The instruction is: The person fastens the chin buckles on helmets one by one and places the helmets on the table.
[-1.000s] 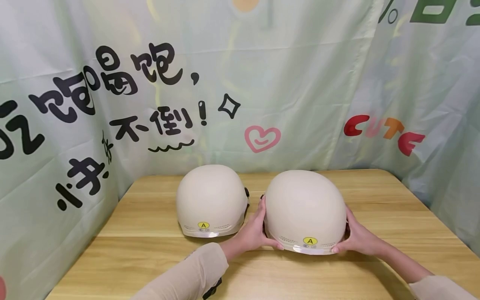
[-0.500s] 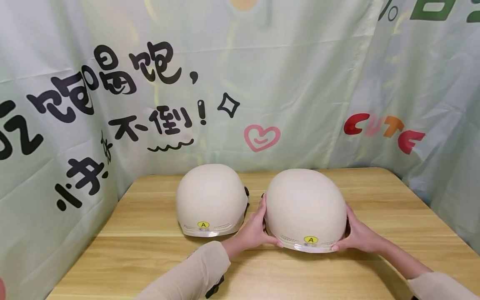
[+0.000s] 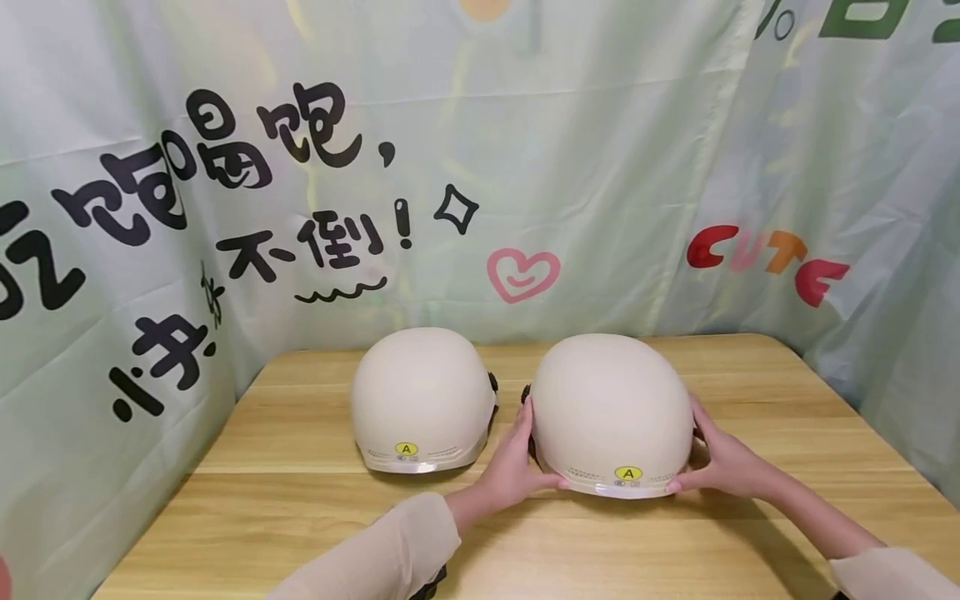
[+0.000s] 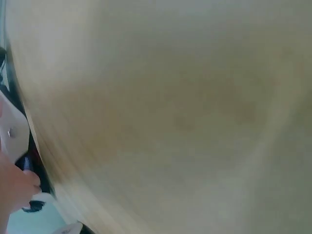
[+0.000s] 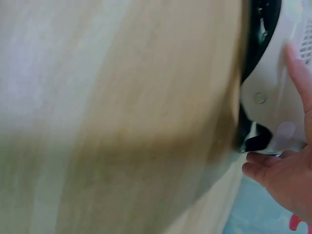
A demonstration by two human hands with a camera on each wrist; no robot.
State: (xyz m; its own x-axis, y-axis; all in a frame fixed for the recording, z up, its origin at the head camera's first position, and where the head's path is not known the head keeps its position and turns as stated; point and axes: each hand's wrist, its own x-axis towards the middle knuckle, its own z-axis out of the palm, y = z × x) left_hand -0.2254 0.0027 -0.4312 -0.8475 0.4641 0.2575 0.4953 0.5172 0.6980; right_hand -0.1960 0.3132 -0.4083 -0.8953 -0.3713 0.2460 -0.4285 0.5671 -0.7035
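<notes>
A cream helmet (image 3: 611,408) with a yellow "A" sticker and a shiny front rim sits on the wooden table, right of centre. My left hand (image 3: 510,471) holds its left side, thumb at the front rim and fingers along the side. From the other side my right hand (image 3: 727,462) grips it the same way. In the right wrist view, one finger of the right hand (image 5: 292,180) lies along the helmet's side (image 5: 268,92) and others are at its edge. At the left edge of the left wrist view, the left hand (image 4: 17,187) touches the helmet (image 4: 14,129).
A second matching cream helmet (image 3: 423,396) stands just left of the held one, with a narrow gap between them. Behind the wooden table (image 3: 292,467) hangs a pale green printed cloth (image 3: 585,167), which also runs along both sides.
The held helmet has turned a little, its sticker shifting right, and has moved slightly toward the back. Both hands have stayed on it; the other helmet has not moved.
</notes>
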